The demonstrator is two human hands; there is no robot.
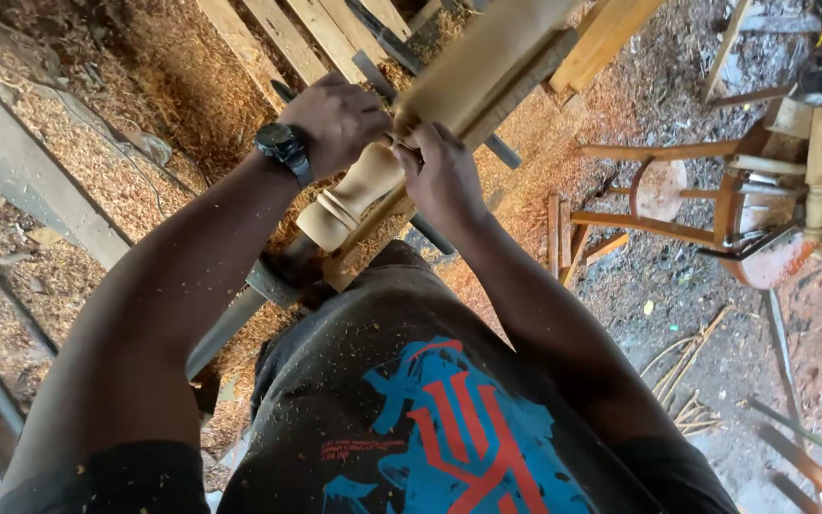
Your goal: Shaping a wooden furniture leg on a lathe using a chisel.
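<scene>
Both hands are up on the lathe — the pale turned wooden spindle point(359, 190) runs diagonally from the lower left up toward the square, uncut blank section point(487, 62) at the top. The left hand point(335, 119), black wristwatch point(283, 148) on the wrist, is curled down over the work from the upper side, fingers closed around what looks like a tool shaft; the tool itself is mostly hidden under the knuckles. The right hand point(440, 171) is pinched in tight just beside it, fingers bunched close at the point where rounded profile meets square stock — touching the wood or the tool tip, I cannot tell which.

My read: shaping is under way, at the shoulder of the beads. The next move calls for a steady brace and a small, controlled feed — both hands are very near the workpiece.

Sawdust point(116, 162) lies thick beneath, wooden slats point(287, 38) lean behind, and a finished stool frame point(668, 190) sits well apart on the right. Shavings fleck the dark printed shirt point(430, 409).
</scene>
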